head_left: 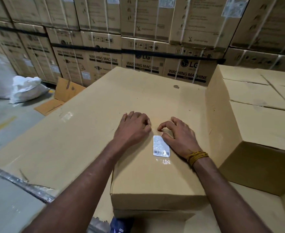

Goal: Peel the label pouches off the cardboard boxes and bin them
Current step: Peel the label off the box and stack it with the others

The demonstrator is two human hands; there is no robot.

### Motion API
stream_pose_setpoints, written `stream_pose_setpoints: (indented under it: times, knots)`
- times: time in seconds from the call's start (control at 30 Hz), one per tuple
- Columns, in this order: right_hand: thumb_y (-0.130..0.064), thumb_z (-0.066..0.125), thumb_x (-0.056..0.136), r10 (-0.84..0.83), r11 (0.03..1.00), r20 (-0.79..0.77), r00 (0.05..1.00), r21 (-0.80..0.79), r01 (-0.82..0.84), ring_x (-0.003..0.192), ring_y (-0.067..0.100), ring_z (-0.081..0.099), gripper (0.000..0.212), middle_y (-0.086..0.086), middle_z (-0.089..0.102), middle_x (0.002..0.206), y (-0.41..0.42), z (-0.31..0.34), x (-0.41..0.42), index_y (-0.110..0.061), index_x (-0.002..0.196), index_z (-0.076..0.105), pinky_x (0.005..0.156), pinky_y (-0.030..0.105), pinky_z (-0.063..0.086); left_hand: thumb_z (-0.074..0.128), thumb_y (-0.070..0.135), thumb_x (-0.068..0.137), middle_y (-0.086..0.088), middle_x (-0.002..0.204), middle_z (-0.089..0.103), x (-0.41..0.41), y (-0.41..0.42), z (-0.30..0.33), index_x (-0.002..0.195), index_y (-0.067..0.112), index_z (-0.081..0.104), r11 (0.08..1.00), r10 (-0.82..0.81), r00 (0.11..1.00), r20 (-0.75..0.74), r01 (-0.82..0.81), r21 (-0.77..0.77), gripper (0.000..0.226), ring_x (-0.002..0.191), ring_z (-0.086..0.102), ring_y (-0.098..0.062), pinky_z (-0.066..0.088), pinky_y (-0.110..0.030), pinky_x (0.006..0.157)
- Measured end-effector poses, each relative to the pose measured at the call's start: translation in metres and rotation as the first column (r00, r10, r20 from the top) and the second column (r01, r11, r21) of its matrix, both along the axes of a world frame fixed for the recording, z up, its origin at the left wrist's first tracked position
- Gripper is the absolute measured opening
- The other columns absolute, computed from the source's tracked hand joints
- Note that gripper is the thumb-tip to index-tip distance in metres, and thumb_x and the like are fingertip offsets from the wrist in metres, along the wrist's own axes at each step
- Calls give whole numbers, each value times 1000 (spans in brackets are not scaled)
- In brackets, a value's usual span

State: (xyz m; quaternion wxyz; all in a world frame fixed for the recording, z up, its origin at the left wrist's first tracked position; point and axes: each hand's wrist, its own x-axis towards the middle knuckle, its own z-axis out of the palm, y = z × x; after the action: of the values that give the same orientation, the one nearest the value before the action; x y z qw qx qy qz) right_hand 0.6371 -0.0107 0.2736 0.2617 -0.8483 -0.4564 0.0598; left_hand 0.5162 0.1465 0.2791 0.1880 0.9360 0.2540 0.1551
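Label pouch (161, 146): clear, white barcoded slip

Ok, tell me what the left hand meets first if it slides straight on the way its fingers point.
The left hand points up and right across the cardboard box. Its curled fingertips are already almost at the right hand, so that hand's bent fingers likely come first, though the gap is hard to judge.

I have both forearms stretched forward, palms down. My left hand (133, 127) has its fingers curled under; my right hand (177, 134) is arched, fingertips (160, 128) bent down, yellow thread (197, 156) around the wrist.
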Motion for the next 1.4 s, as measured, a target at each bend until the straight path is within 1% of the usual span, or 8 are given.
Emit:
stream_pose_setpoints:
  times: [0.1, 0.3, 0.67, 0.8, 0.97, 1.1, 1.27, 1.4]
  knots:
    - [-37, 52, 93, 2, 1000, -23, 1000, -13, -2, 148, 14, 18, 26, -2, 28, 159, -1, 1, -1, -46, 117, 56, 114, 40, 16, 47, 31, 94, 5, 127, 56, 0, 1, -1, 98, 33, 52, 1000, -10, 1000, 3, 10, -22, 7, 133, 38, -16, 13, -41, 120]
    - [-37, 50, 94, 12, 1000, -36, 999, -29, -13, 150, 14, 13, 28, 0, 20, 163, -2, 4, -4, -48, 119, 53, 116, 40, 12, 47, 30, 94, 6, 125, 57, -1, 1, -1, 97, 34, 51, 1000, -18, 1000, 21, 19, -15, 6, 130, 39, -15, 14, -40, 119]
    - [-40, 50, 94, 6, 1000, -15, 1000, -25, -7, 151, 13, 13, 24, 2, 24, 162, -1, 0, -2, -46, 118, 52, 116, 40, 15, 48, 30, 94, 6, 127, 57, 0, 3, -4, 98, 34, 51, 1000, -21, 999, 42, 21, -9, 6, 133, 38, -15, 14, -39, 118]
    - [-40, 52, 94, -8, 1000, -8, 1000, -10, 8, 151, 11, 12, 15, 3, 29, 160, -1, -1, -2, -42, 109, 52, 113, 39, 17, 48, 31, 94, 6, 127, 58, 0, 4, -5, 96, 36, 49, 1000, -21, 999, 45, 22, -14, 5, 133, 38, -15, 14, -40, 119]
    - [-37, 47, 96, 52, 998, -19, 998, -35, -53, 152, 11, 7, 30, 5, 24, 161, -1, 1, -2, -48, 123, 51, 117, 41, 12, 49, 31, 93, 6, 126, 58, 1, 5, -5, 96, 36, 51, 1000, -17, 999, 48, 18, -25, 6, 134, 38, -15, 13, -39, 119]
    - [-38, 50, 95, 27, 1000, -17, 999, 0, -27, 151, 11, 9, 15, 4, 28, 160, -1, 0, -3, -44, 108, 53, 114, 39, 16, 49, 30, 94, 6, 125, 58, 2, 5, -5, 96, 35, 51, 1000, -16, 998, 55, 17, -20, 6, 133, 39, -14, 14, -39, 118]
    - [-36, 48, 96, 53, 998, -31, 998, -28, -54, 153, 16, 8, 23, 6, 16, 164, -1, 2, -3, -47, 116, 55, 117, 40, 13, 50, 31, 94, 7, 124, 58, 1, 6, -6, 96, 35, 52, 1000, -15, 998, 59, 16, -19, 5, 131, 40, -13, 15, -40, 119]
    - [-37, 49, 96, 41, 999, -43, 998, -9, -41, 153, 15, 7, 15, 5, 19, 163, -1, 2, -4, -43, 108, 56, 116, 41, 14, 49, 32, 94, 6, 126, 58, 2, 6, -7, 96, 35, 52, 1000, -13, 999, 47, 14, -27, 6, 133, 39, -15, 14, -42, 121]
